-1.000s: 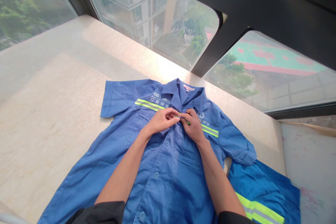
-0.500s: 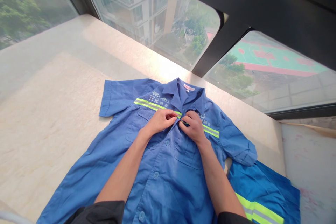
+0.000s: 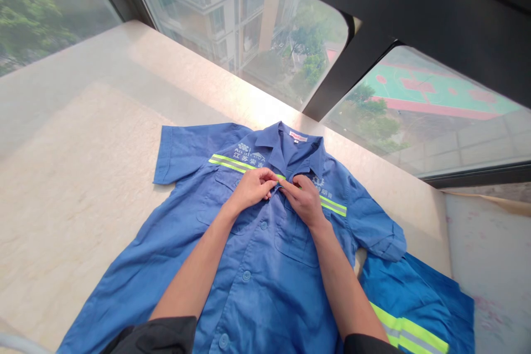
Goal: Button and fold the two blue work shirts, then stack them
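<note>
A blue short-sleeved work shirt lies spread out front side up, its collar toward the window. Yellow-green reflective tape crosses its chest. At the upper front opening my left hand pinches the cloth between thumb and fingers. My right hand is closed on the other side of the same spot, its index finger reaching to the left fingertips. Whatever button sits between the fingers is hidden. Lower on the placket, buttons show, among them a round blue button.
Another blue garment with reflective bands lies at the lower right, partly beneath the shirt's sleeve. Everything rests on a pale stone-like sill. Dark window frames border its far side. A white cord-like thing shows at the lower left corner.
Half a second ago the hands stood slightly apart at the placket; now the fingertips meet again. The cloth between them has shifted slightly, and the shirt's left-side sleeve has slid a little left.
</note>
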{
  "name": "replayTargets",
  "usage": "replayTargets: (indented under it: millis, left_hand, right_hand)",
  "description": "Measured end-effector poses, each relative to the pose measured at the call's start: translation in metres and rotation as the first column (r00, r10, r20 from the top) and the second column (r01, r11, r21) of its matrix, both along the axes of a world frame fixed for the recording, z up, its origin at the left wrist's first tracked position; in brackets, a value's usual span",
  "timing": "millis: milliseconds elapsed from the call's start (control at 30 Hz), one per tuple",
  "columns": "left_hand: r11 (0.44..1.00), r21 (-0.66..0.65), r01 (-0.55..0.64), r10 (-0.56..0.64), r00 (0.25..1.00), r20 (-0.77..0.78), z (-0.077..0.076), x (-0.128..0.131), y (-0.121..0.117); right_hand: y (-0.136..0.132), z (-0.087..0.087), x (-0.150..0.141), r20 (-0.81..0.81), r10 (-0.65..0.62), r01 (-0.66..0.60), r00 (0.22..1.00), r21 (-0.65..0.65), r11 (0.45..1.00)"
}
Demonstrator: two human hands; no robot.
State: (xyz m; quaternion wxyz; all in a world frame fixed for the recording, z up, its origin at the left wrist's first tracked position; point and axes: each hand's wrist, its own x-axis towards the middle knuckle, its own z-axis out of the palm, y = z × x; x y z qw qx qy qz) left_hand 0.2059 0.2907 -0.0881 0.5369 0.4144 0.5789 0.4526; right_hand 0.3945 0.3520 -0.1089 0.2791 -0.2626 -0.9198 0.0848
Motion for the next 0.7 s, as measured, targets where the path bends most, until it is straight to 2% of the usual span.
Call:
replayTargets:
  millis: [167,333,500,700]
  left_hand:
    - [0.998,-0.07,0.006,-0.003,0.999,0.048,0.0041,-0.0009,0.0013]
    - [1.0,-0.026,-0.006,0.007,0.999,0.035,0.0004,-0.0002,0.0002]
    - [0.991,0.133,0.017,0.004,0.988,-0.156,0.0033,-0.0004,-0.0043]
    - [0.979,0.191,0.072,0.001,0.934,-0.358,0.005,0.0017,-0.0048]
  right_hand:
    - [-0.0003,0.0015,-0.0005,-0.015,0.007,-0.007,1.0,0.039,0.999]
    - [-0.0007,0.0039,-0.0015,-0.029,0.018,-0.017,0.999,0.047,0.999]
    - [-0.0009,0.0042,-0.0023,-0.006,-0.003,0.003,1.0,0.025,1.0]
    - [0.0003,0.0017,-0.0018,-0.045,0.01,-0.009,0.999,0.023,1.0]
